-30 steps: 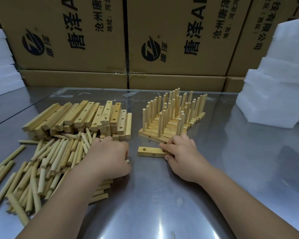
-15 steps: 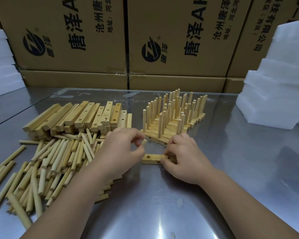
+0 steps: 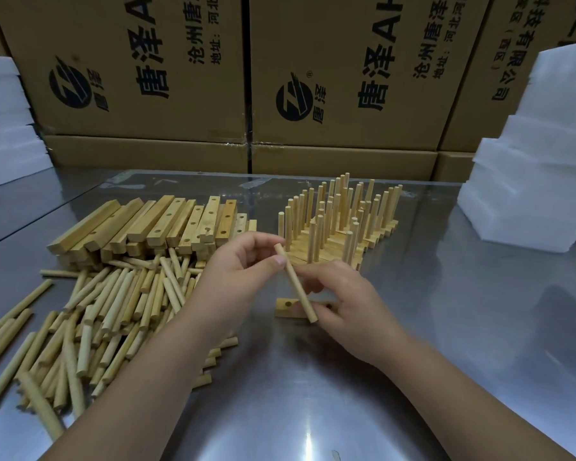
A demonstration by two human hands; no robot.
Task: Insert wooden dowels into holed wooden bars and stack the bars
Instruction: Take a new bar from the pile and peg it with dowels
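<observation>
Now your left hand (image 3: 236,274) pinches a tilted dowel (image 3: 295,284) over the bar (image 3: 285,311) your right hand (image 3: 346,294) grips near the table's (image 3: 313,394) middle, so next line its end up with a hole (image 3: 288,304) and push.

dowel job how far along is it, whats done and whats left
Done: a stack of doweled bars stands behind the hands. In hand: the left hand pinches one dowel, tilted above a holed bar that the right hand holds on the table; it is not yet inserted. Left: a pile of empty bars and a heap of loose dowels at the left, so plenty remains.
</observation>
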